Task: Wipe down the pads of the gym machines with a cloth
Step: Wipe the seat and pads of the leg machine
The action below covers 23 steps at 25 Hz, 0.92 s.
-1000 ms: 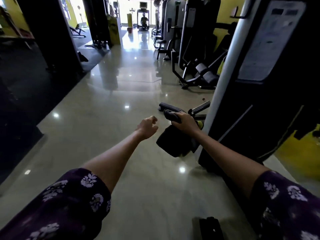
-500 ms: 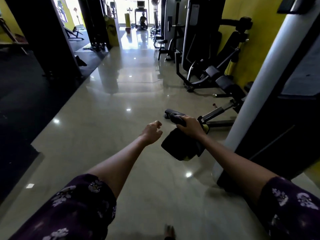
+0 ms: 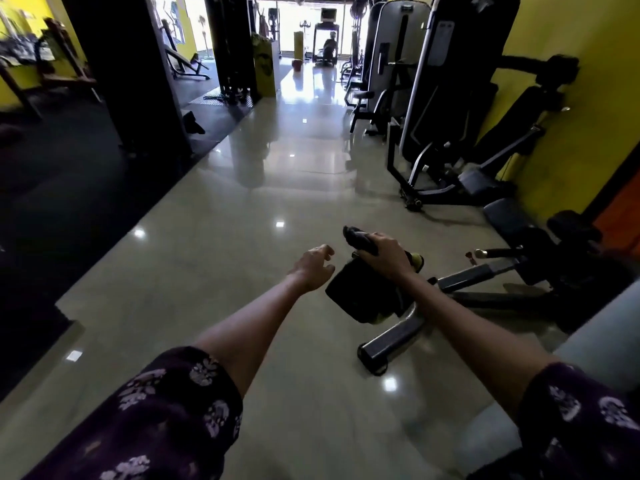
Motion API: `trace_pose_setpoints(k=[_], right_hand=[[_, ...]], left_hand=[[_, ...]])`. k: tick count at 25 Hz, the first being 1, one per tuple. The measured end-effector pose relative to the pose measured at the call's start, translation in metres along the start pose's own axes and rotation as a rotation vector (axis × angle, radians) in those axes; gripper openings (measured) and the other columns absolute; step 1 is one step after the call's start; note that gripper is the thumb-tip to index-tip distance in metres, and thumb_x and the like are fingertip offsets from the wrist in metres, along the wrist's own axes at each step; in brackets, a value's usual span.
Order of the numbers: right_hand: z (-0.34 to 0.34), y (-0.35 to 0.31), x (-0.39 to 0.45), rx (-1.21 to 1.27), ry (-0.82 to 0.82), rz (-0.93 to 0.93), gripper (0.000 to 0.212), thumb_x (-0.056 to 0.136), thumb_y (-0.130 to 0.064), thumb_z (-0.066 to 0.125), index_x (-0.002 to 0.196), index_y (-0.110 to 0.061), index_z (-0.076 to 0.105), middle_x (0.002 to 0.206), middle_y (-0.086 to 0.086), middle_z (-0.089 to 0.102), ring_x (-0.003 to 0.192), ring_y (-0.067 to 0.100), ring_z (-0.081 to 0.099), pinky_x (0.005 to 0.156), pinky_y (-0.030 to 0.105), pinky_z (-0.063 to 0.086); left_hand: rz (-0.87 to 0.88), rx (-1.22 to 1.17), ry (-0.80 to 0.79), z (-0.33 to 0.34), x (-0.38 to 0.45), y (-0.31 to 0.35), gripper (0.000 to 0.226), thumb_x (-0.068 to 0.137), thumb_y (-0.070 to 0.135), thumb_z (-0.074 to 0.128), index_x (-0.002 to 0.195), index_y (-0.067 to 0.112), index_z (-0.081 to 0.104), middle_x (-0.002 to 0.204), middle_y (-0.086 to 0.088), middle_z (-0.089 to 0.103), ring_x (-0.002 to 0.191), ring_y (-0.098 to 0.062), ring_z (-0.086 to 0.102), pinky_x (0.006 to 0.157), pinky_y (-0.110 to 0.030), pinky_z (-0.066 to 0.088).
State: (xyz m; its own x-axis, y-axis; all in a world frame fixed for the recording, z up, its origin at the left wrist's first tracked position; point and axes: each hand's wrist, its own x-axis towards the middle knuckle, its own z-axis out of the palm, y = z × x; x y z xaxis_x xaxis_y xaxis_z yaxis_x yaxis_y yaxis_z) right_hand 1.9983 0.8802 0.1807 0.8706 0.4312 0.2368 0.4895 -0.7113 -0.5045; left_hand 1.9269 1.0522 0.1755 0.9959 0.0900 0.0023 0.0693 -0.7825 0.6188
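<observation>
My right hand [image 3: 384, 252] grips a dark cloth [image 3: 360, 296] by its bunched top, and the rest hangs below my wrist above the floor. A yellow-green bit shows by the heel of that hand. My left hand [image 3: 311, 268] hovers just left of the cloth with loosely curled fingers and holds nothing. To the right stands a low machine with a dark seat pad [image 3: 509, 216] and a black roller pad [image 3: 571, 226]. A grey pad [image 3: 474, 178] and a tall back pad [image 3: 526, 109] belong to the machine behind it.
The low machine's steel foot [image 3: 391, 341] reaches across the glossy floor under my right forearm. More machines [image 3: 394, 64] line the yellow right wall. A black pillar [image 3: 131, 71] and dark mats lie left. A person sits at the far end of the aisle [image 3: 329, 46].
The view has swung right and moved forward, so the big machine panel at right slid out and the low machine's pads and foot came into view. Both hands kept their pose.
</observation>
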Motion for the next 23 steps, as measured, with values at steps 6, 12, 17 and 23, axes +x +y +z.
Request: trace_pose_setpoints(k=[6, 12, 17, 23], right_hand=[[0.037, 0.044, 0.144, -0.012, -0.001, 0.015, 0.045, 0.085, -0.024, 0.064, 0.128, -0.015, 0.057, 0.121, 0.013, 0.061, 0.108, 0.033, 0.058, 0.091, 0.042, 0.044], [0.047, 0.076, 0.294, -0.044, 0.042, 0.110, 0.043, 0.085, -0.024, 0.063, 0.126, -0.014, 0.059, 0.121, 0.013, 0.060, 0.109, 0.034, 0.057, 0.091, 0.045, 0.044], [0.055, 0.111, 0.397, -0.106, 0.066, 0.161, 0.043, 0.087, -0.026, 0.061, 0.127, -0.012, 0.057, 0.123, 0.012, 0.059, 0.110, 0.033, 0.055, 0.090, 0.043, 0.043], [0.067, 0.179, 0.549, -0.092, 0.082, 0.134, 0.045, 0.085, -0.024, 0.063, 0.128, -0.016, 0.057, 0.123, 0.012, 0.060, 0.110, 0.032, 0.057, 0.092, 0.044, 0.043]], left_hand=[[0.021, 0.006, -0.016, -0.007, 0.161, -0.049, 0.036, 0.089, 0.013, 0.057, 0.124, 0.005, 0.052, 0.124, -0.012, 0.058, 0.112, -0.026, 0.056, 0.093, -0.031, 0.044], [0.048, 0.076, -0.071, -0.047, 0.331, -0.084, 0.038, 0.090, 0.014, 0.055, 0.126, 0.005, 0.051, 0.124, -0.013, 0.058, 0.112, -0.027, 0.056, 0.094, -0.031, 0.044], [0.111, 0.103, -0.148, -0.050, 0.444, -0.092, 0.039, 0.090, 0.017, 0.056, 0.127, 0.008, 0.050, 0.127, -0.009, 0.057, 0.113, -0.026, 0.055, 0.096, -0.034, 0.044], [0.157, 0.132, -0.146, -0.055, 0.616, -0.101, 0.040, 0.090, 0.016, 0.055, 0.129, 0.008, 0.049, 0.129, -0.010, 0.055, 0.116, -0.026, 0.053, 0.096, -0.033, 0.043]])
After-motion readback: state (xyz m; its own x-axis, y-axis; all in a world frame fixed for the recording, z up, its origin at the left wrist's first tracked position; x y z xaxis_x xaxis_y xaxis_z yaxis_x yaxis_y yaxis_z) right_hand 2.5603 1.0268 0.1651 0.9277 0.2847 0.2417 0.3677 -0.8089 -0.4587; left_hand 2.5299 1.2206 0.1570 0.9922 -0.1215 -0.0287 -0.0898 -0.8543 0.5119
